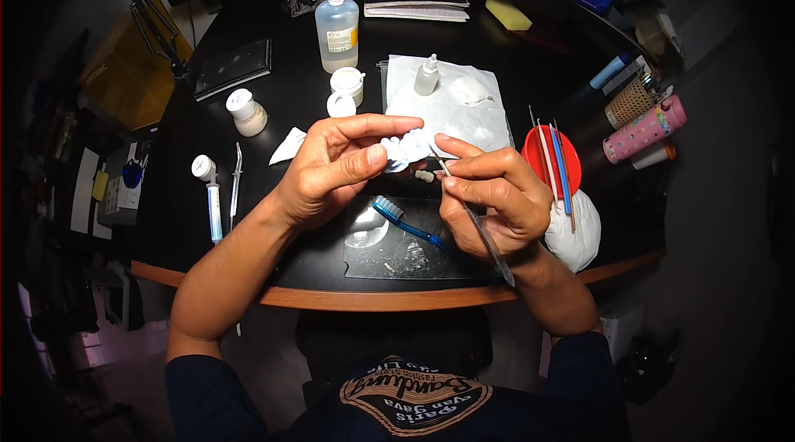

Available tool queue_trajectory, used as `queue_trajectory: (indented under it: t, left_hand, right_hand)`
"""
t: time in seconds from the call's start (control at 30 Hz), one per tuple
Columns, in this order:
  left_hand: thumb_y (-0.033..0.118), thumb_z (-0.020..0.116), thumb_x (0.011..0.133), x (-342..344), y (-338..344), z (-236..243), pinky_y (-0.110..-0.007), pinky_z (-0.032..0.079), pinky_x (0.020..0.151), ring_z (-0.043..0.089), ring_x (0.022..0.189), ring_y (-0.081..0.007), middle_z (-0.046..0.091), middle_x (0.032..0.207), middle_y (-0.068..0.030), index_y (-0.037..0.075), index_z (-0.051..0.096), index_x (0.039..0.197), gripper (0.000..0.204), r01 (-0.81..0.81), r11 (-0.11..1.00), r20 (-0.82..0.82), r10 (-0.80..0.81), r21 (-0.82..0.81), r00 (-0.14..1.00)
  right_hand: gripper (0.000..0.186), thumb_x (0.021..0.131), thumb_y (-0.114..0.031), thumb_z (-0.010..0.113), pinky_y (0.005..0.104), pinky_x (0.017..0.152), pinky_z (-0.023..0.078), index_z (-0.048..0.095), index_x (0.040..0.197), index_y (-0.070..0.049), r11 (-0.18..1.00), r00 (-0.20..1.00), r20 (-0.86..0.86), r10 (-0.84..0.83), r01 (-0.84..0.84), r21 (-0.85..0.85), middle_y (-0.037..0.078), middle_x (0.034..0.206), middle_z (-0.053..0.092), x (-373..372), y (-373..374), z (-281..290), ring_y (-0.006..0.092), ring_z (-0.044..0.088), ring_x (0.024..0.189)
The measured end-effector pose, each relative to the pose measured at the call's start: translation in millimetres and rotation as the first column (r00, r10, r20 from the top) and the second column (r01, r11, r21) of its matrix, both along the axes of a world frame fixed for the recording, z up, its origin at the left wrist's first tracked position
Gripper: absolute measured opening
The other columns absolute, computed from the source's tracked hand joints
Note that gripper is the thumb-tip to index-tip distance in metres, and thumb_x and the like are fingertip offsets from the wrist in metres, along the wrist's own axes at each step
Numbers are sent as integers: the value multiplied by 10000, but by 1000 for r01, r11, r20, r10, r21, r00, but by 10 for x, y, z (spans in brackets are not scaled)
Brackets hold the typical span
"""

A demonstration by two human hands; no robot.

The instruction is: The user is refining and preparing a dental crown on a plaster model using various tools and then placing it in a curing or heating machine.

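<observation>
Over the middle of the desk, my left hand (325,167) grips a pale bluish-white dental cast (401,154) between thumb and fingers. My right hand (503,198) is closed around a slim metal carving tool (482,231), pen-fashion. The tool's tip meets or nearly meets the cast's right side; exact contact is hard to see. Below the cast, small tooth-coloured pieces (425,176) show between the hands. A blue toothbrush (409,223) lies bristles up on a dark, glossy plate (381,268) marked with pale residue. Part of the brush handle disappears near my right hand.
A large clear bottle (337,36), white jars (347,84) and a white cloth (406,111) carrying a small dropper bottle (426,76) stand beyond my hands. Rightward are a red bowl (538,152) with slim tools and a white bundle (575,235). A syringe (214,210) lies left.
</observation>
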State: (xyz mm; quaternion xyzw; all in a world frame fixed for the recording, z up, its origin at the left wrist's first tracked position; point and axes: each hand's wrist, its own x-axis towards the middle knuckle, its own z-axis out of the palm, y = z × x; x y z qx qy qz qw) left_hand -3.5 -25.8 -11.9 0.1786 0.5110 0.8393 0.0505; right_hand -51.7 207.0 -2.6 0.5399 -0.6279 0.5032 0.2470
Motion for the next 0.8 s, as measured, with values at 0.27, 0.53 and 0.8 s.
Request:
queue_trajectory:
  t: [0.27, 0.53, 0.8]
  left_hand:
    - [414, 791, 900, -18, -9, 5, -415, 524, 1072, 690, 1160, -273, 674, 1287, -227, -121, 552, 1405, 773, -8, 999, -9, 7, -35, 1000]
    - [404, 757, 922, -11, -33, 10, -433, 533, 1066, 694, 1157, -299, 637, 1342, -254, -140, 560, 1384, 741, 33, 999, 42, -32, -20, 999]
    - [443, 702, 942, -82, -177, -68, -404, 572, 983, 723, 1052, -300, 694, 1185, -295, -187, 567, 1337, 755, 108, 994, 37, -107, -33, 994]
  right_hand:
    - [191, 783, 170, 730, 447, 944, 648, 696, 932, 55, 1000, 1000, -2, -1, 1, 10, 179, 954, 655, -11, 9, 10, 389, 753, 1003]
    - [159, 753, 123, 775, 289, 715, 639, 713, 864, 27, 999, 1000, 0, -16, 16, -35, 131, 924, 686, -9, -8, -12, 353, 767, 1039]
    - [153, 720, 123, 750, 325, 757, 655, 702, 841, 43, 1000, 1000, -1, 3, -3, -27, 137, 890, 679, -38, -26, -52, 354, 773, 1011]
